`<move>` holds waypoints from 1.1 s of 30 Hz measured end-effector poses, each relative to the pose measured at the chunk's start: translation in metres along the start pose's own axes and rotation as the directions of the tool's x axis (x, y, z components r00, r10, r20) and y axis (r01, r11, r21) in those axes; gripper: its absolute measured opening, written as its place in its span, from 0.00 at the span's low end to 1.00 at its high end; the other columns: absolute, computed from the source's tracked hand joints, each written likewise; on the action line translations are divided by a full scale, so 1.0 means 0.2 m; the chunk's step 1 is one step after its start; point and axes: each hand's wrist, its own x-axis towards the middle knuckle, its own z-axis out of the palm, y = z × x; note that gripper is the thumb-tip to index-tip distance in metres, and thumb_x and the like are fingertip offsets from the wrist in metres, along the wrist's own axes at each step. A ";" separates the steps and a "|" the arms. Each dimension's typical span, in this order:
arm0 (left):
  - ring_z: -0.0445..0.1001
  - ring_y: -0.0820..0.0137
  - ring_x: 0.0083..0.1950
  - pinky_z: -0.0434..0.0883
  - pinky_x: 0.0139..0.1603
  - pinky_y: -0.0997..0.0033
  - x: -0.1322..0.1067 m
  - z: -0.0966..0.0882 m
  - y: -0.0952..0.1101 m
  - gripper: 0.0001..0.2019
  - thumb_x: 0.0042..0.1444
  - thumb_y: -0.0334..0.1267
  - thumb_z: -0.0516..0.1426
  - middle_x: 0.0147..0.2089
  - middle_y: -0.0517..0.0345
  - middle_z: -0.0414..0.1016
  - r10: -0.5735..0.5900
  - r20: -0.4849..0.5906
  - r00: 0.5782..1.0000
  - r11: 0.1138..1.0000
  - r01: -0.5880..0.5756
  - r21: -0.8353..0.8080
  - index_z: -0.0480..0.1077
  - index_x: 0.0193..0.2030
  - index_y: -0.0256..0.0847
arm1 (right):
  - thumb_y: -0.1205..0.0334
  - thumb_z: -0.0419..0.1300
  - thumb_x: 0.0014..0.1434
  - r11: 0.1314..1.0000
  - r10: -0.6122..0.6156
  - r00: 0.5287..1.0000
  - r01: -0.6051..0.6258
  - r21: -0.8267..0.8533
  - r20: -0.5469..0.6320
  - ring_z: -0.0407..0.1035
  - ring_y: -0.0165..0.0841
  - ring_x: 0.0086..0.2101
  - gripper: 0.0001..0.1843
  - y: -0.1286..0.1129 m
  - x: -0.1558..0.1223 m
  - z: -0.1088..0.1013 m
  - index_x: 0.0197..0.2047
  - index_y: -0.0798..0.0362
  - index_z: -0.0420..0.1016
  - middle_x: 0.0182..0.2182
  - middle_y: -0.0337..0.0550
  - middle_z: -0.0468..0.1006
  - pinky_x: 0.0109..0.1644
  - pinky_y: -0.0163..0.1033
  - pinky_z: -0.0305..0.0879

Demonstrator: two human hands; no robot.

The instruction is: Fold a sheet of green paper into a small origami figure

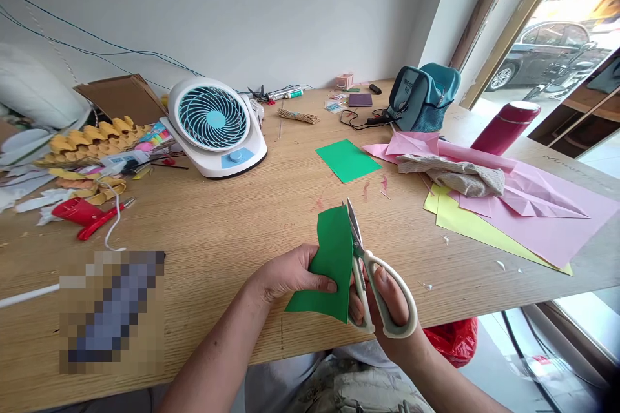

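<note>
A green sheet of paper (330, 251) is gripped at its left side by my left hand (295, 274), the thumb lying across its front. My right hand (390, 303) has its thumb and fingers through the loops of white-handled scissors (357, 245). The scissors point away from me, with their blades slightly parted along the paper's right edge. Whether the paper lies between the blades I cannot tell. Farther back on the table lies another green sheet (347, 160), flat and apart from both hands.
A white fan (213, 126) stands at the back left. Pink paper (547, 219), yellow paper (484, 232) and a dark red bottle (506, 126) are at the right. A red hot-glue gun (90, 214) lies at the left. The table's front edge (271, 352) runs below my hands.
</note>
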 end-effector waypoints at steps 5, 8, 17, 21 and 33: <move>0.80 0.62 0.42 0.74 0.46 0.69 0.00 -0.01 0.00 0.22 0.41 0.47 0.76 0.40 0.49 0.83 -0.002 0.001 1.000 1.000 0.002 0.006 0.81 0.40 0.36 | 0.35 0.53 0.67 0.999 0.004 1.000 -0.003 0.041 -0.009 0.59 0.26 0.22 0.27 0.00 0.00 0.01 0.39 0.52 0.75 0.20 0.37 0.68 0.27 0.34 0.56; 0.80 0.63 0.42 0.74 0.46 0.69 0.00 -0.02 -0.01 0.22 0.42 0.47 0.75 0.40 0.50 0.83 -0.003 0.008 1.000 1.000 0.003 0.005 0.81 0.40 0.36 | 0.35 0.54 0.66 0.998 0.013 1.000 -0.012 0.059 -0.018 0.58 0.26 0.21 0.27 0.01 0.01 0.01 0.39 0.52 0.75 0.19 0.36 0.68 0.27 0.33 0.55; 0.79 0.64 0.42 0.74 0.48 0.68 0.00 -0.03 -0.01 0.21 0.43 0.46 0.75 0.43 0.48 0.83 0.003 0.040 0.999 1.000 -0.004 0.005 0.81 0.41 0.36 | 0.34 0.54 0.66 0.999 -0.011 1.000 0.012 0.051 -0.022 0.59 0.26 0.21 0.28 0.00 0.01 0.02 0.40 0.53 0.76 0.19 0.37 0.69 0.27 0.33 0.57; 0.79 0.62 0.42 0.75 0.47 0.67 0.01 -0.04 -0.01 0.21 0.44 0.46 0.75 0.43 0.47 0.83 0.004 0.040 0.999 1.000 -0.005 0.017 0.81 0.40 0.36 | 0.34 0.54 0.66 0.999 -0.013 1.000 0.014 0.053 -0.016 0.59 0.26 0.21 0.28 0.00 0.01 0.03 0.39 0.52 0.76 0.19 0.37 0.68 0.27 0.33 0.57; 0.79 0.64 0.40 0.74 0.47 0.66 0.00 -0.04 0.01 0.21 0.41 0.47 0.76 0.40 0.49 0.83 -0.005 0.040 0.999 1.000 0.003 0.031 0.81 0.37 0.35 | 0.33 0.55 0.65 1.000 -0.010 1.000 0.010 0.027 -0.011 0.58 0.27 0.20 0.28 0.01 0.02 0.03 0.37 0.52 0.74 0.18 0.36 0.68 0.25 0.34 0.56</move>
